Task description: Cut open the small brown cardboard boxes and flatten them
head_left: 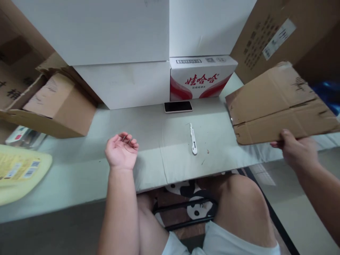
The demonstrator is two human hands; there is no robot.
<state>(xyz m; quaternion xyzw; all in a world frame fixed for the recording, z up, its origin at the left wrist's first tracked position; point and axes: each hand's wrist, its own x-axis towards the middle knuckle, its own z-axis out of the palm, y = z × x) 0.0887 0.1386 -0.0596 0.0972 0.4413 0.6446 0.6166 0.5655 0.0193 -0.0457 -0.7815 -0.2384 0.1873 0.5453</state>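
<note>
My right hand (299, 148) grips the lower edge of a flattened brown cardboard piece (276, 102), thumb on its face, holding it tilted over the right end of the table. My left hand (122, 151) rests palm up above the table's front half, fingers curled inward. Thin dark metal-looking bits show between those fingers; what they belong to is hidden. Between the two hands lies a white utility knife (193, 140), pointing away from me. Behind it a phone (178, 107) lies flat, screen dark.
White boxes (124, 85) stand along the back, beside a red-and-white carton (202, 79). An open brown box (69, 109) is at left, with a yellow bottle (23, 173) nearer me. A large carton (265, 39) stands back right. Small scraps (208, 151) dot the pale tabletop (151, 159).
</note>
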